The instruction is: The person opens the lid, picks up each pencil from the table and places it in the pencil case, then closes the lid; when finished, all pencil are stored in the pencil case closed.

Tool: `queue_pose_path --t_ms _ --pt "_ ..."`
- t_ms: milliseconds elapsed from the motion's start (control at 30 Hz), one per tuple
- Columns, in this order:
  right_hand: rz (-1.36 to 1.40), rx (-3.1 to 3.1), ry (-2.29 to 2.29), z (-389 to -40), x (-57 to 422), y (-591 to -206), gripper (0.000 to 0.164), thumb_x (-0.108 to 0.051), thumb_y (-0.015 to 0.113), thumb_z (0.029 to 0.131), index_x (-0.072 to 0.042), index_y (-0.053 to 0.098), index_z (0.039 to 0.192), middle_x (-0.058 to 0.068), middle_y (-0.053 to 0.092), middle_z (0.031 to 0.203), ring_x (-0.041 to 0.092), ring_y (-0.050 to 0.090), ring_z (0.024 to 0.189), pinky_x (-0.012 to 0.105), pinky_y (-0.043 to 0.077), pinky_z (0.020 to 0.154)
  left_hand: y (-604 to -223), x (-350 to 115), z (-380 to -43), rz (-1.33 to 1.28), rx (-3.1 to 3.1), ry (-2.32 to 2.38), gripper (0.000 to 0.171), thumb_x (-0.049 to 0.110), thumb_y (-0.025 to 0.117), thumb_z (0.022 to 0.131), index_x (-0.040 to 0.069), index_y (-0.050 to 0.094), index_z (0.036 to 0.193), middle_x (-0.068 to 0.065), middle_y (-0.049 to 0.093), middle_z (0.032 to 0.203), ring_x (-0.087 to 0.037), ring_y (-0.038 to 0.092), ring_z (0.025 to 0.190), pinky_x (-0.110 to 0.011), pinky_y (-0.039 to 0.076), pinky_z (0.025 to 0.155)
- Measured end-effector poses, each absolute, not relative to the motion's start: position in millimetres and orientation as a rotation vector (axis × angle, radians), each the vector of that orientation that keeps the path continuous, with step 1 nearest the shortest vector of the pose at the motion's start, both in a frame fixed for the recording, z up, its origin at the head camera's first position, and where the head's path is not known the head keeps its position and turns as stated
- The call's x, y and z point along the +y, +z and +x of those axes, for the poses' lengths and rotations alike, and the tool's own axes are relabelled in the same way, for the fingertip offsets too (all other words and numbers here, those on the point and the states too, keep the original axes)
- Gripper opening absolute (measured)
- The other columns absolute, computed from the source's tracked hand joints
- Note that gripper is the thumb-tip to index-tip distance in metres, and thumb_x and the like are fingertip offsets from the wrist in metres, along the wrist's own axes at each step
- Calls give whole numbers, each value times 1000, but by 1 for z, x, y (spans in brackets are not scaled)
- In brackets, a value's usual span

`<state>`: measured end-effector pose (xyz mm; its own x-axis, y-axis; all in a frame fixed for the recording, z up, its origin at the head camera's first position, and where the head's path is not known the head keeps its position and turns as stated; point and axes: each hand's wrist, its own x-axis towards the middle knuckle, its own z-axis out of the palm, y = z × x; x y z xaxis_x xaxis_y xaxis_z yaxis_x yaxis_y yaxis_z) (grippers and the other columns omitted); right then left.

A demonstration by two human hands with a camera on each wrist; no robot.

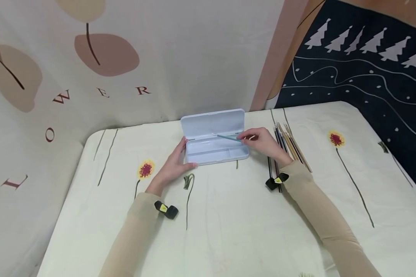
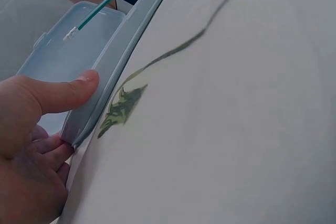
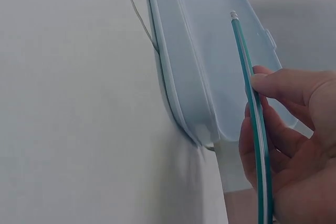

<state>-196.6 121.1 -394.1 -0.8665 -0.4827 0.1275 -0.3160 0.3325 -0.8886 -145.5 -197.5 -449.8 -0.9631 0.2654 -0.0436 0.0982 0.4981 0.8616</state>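
A light blue pencil case lies on the table with its lid raised at the back. Its tray has a long divider and a smaller compartment at the right. My left hand grips the case at its left end, thumb along the front wall and fingers round the corner. Between thumb and fingers, my right hand pinches a teal pencil with a pale stripe. Held above the case, the pencil points its white eraser end to the left. The palm partly hides its other end.
Several loose pencils, wooden and dark, lie on the table right of the case, partly beneath my right wrist. A white cloth printed with flowers covers the table. Behind it hangs a patterned curtain.
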Motion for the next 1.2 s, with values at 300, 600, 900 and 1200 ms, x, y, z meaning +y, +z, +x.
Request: queue_pose_path --t_ms 300,600,900,1200 --pt "-773 2419 -1526 -195 105 -390 16 9 59 89 13 68 102 25 67 98 33 59 87 37 51 75 -450 -197 -144 281 2567 1441 104 15 78 82 6 4 155 -15 19 158 -28 15 144 -46 9 117" --pt "-800 2377 -1556 -199 88 -391 16 9 60 89 13 69 101 24 68 96 32 60 84 31 50 72 -449 -197 -146 307 2578 1435 104 15 77 83 3 4 154 -16 17 158 -29 15 144 -45 9 117" --pt "-850 2337 -1548 -205 70 -394 16 9 59 89 12 69 101 23 68 98 31 60 87 37 49 78 -451 -199 -144 320 2584 1465 104 18 78 82 4 5 155 -21 20 156 -32 18 143 -45 11 116" --pt "-876 2323 -1530 -225 63 -430 17 7 61 89 4 73 101 13 71 99 22 60 85 27 48 73 -448 -197 -146 252 2568 1410 103 16 76 84 9 3 156 -15 18 158 -27 13 145 -46 9 117"
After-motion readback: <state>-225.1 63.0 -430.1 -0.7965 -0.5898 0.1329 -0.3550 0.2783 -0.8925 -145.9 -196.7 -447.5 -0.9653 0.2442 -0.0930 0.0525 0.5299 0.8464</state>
